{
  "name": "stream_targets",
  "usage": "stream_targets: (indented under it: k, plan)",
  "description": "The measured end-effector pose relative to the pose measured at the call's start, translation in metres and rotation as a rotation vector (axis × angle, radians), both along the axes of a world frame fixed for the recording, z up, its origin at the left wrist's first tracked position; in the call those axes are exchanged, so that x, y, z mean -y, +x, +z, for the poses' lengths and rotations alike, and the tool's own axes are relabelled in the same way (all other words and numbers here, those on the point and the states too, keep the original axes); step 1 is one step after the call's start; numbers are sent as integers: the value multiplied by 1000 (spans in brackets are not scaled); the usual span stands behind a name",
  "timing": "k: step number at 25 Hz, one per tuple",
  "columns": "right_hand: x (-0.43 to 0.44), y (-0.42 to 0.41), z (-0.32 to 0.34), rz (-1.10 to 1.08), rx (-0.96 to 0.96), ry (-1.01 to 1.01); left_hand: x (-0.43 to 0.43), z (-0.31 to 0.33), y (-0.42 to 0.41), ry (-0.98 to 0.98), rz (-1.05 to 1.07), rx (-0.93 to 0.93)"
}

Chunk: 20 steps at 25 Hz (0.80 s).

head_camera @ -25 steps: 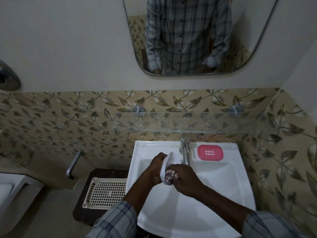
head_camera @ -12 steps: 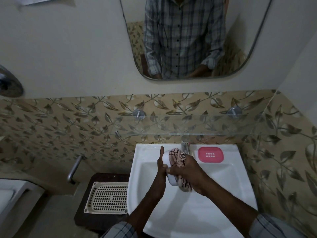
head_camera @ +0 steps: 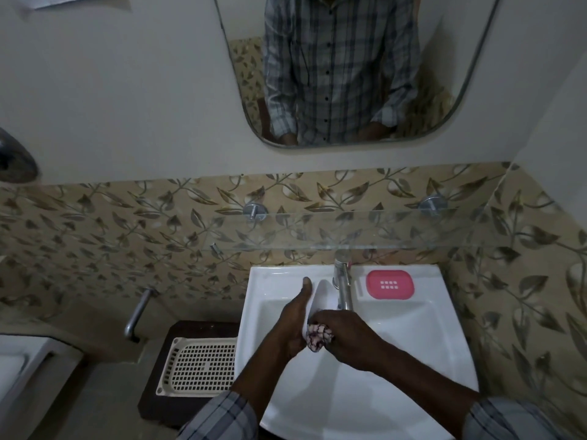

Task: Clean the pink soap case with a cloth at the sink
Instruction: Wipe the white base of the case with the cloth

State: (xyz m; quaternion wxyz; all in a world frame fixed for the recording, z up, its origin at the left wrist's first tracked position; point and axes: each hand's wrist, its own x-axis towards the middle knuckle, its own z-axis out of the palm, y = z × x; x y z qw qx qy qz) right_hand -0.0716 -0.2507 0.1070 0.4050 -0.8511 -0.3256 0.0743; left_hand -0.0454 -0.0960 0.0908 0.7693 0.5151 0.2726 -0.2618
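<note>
**A:** Where is the soap case?

**B:** The pink rounded plastic soap case, with a small grid of holes in its middle, lies flat on the back rim of the white ceramic sink, just right of the chrome tap. Neither hand touches it.

**A:** And the hands?

**B:** Both are over the basin, in front of the tap. The left hand holds a white oval plastic shell on edge, just left of the tap. Its thumb lies straight up along the shell's side, and its other fingers are hidden behind the shell. The right hand has its fingers clenched round a bunched pink-and-dark patterned cloth, which is pressed against the shell's near end.

**A:** What else is around?

**B:** A clear glass shelf runs just above the tap on two round metal mounts. Higher up, a rounded wall mirror reflects a checked shirt. Left of the tap and lower down, a cream perforated plastic tray sits on a dark stand beside the sink.
</note>
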Motion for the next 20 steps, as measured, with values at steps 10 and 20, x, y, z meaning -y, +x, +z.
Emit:
stream_targets:
  k: [10,20]
  plan:
    - [13,36,30,-645,-1154,856,-23,-49,-9,-380,200,99]
    - [-11,12,7,-243,495,-121,-13,-36,-29,-765,107,94]
